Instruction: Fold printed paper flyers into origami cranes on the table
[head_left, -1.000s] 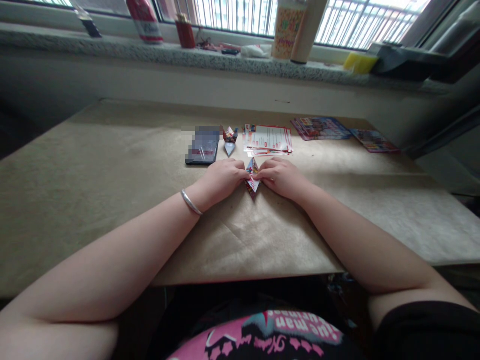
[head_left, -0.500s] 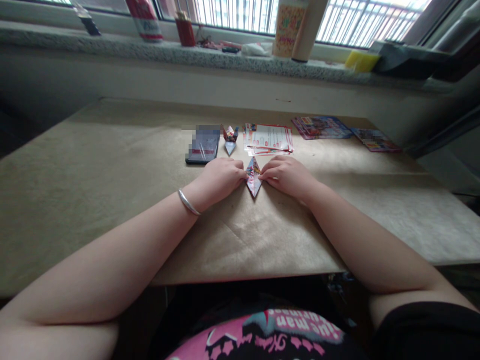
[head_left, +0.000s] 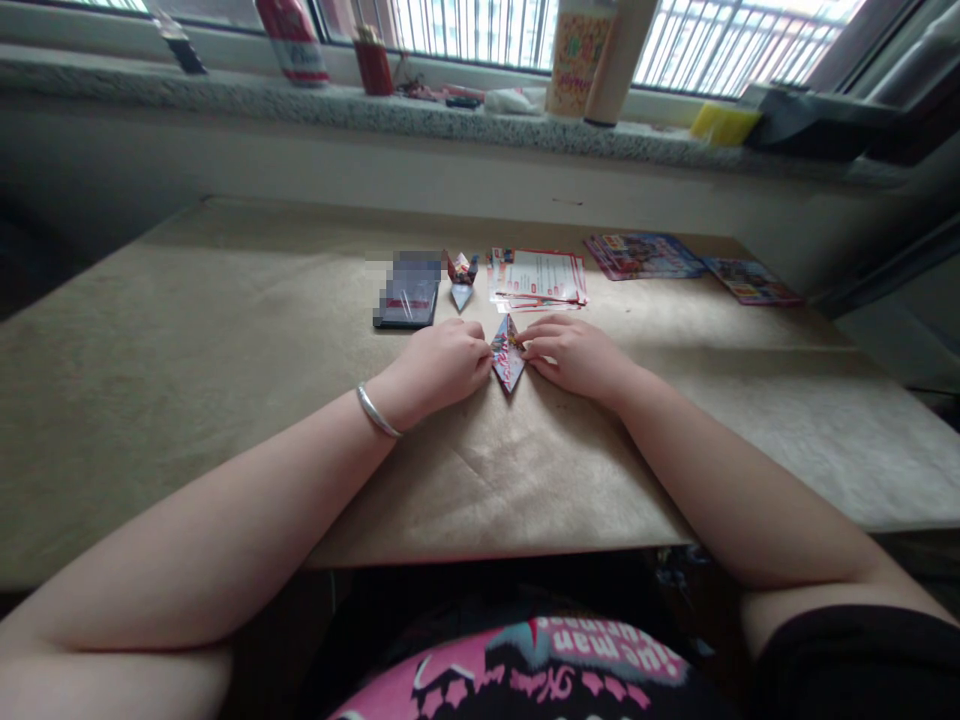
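Observation:
A folded paper diamond, printed in several colours, lies on the table between my hands with one point toward me. My left hand is closed at its left edge, thumb and fingers pinching the paper. From the other side my right hand grips the right edge with its fingertips. Beyond my left hand stands a finished-looking folded paper figure with raised points. To its left is a dark phone, partly blurred out.
A stack of printed sheets lies behind the paper diamond. Colourful cards and another pile of them are at the back right. The windowsill holds a red-and-white can, a red holder and a patterned cup.
My fingers have shifted slightly at the paper's edges, and more of its pink print shows on the left half. The other things on the table stay put.

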